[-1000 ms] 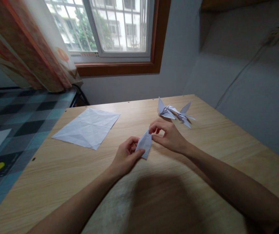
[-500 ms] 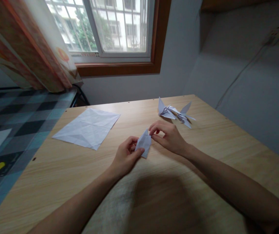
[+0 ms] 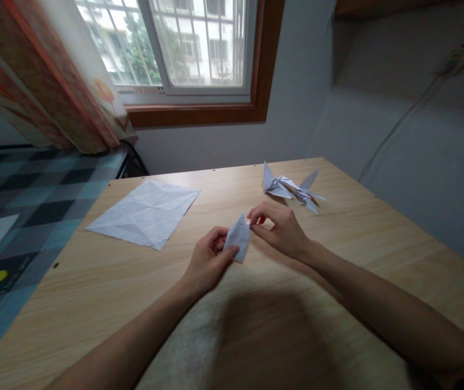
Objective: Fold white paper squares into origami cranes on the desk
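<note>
A small piece of folded white paper, pointed at the top, is held above the wooden table. My left hand grips its lower left side, with the thumb across the front and the fingers behind. At the paper's upper right edge, my right hand pinches a small white flap between thumb and fingertips. The fingers curled behind the paper are partly hidden.
A creased, unfolded white sheet lies flat at the table's back left. Folded paper cranes rest at the back right, beyond my right hand. To the left is a surface with a checked cloth.
The folded paper and my left hand have shifted very slightly left. A bit more of the white flap shows between the paper and my right fingertips.
</note>
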`<action>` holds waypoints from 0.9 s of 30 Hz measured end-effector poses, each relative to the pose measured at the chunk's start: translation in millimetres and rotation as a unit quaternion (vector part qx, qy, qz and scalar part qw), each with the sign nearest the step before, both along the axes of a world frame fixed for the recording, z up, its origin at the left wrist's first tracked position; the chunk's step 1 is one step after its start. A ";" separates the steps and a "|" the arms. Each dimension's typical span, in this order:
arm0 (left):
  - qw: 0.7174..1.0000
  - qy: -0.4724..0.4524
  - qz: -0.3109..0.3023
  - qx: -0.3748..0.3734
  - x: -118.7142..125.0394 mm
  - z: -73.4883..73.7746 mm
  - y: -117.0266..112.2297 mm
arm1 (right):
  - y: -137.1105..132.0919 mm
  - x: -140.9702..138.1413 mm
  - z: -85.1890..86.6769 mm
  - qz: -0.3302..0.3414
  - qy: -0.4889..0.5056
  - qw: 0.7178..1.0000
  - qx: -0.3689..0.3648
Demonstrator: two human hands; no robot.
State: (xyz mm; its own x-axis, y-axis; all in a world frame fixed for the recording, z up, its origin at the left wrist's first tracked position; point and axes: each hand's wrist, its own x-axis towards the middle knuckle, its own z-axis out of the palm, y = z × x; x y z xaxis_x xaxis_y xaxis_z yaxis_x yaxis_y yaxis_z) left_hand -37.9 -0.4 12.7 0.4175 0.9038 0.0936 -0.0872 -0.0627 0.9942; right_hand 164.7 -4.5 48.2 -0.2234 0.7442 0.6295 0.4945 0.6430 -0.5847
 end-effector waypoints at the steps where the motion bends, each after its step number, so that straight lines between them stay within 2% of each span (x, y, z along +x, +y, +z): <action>1: 1.000 0.002 0.006 0.002 0.1 0.4 -0.1 | -0.1 -0.9 -0.9 0.001 0.021 0.999 -0.036; 3: 1.000 0.005 0.015 0.005 0.3 1.0 -0.2 | 0.5 -2.6 -2.8 0.006 0.064 0.992 -0.104; 6: 1.000 0.006 0.023 0.002 0.1 0.5 0.2 | 2.7 -4.4 -5.2 0.029 0.134 0.976 -0.168; 10: 1.000 0.017 0.024 0.011 -0.6 -0.3 0.7 | 3.9 -8.4 -6.7 0.080 0.234 0.939 -0.241; 18: 0.997 0.064 0.024 0.047 0.2 -1.2 0.3 | 1.3 -18.1 -12.5 0.054 0.323 0.901 -0.285; 20: 0.991 0.076 0.076 0.077 -0.4 -0.9 1.1 | 1.9 -18.8 -14.7 0.034 0.332 0.903 -0.269; 22: 0.965 0.104 0.183 0.159 -1.4 1.7 0.5 | 1.2 -20.2 -17.0 -0.004 0.332 0.913 -0.236; 24: 0.912 0.143 0.272 0.271 -2.1 5.9 -3.2 | -2.2 -23.1 -18.7 -0.054 0.311 0.928 -0.200; 25: 0.891 0.160 0.281 0.318 -2.1 8.0 -6.2 | -5.1 -25.1 -19.1 -0.078 0.295 0.935 -0.182; 26: 0.884 0.172 0.264 0.346 -1.6 9.7 -10.0 | -8.6 -27.3 -19.2 -0.099 0.276 0.942 -0.162; 27: 0.888 0.181 0.228 0.356 -0.9 11.1 -14.1 | -12.5 -29.6 -18.9 -0.114 0.254 0.950 -0.139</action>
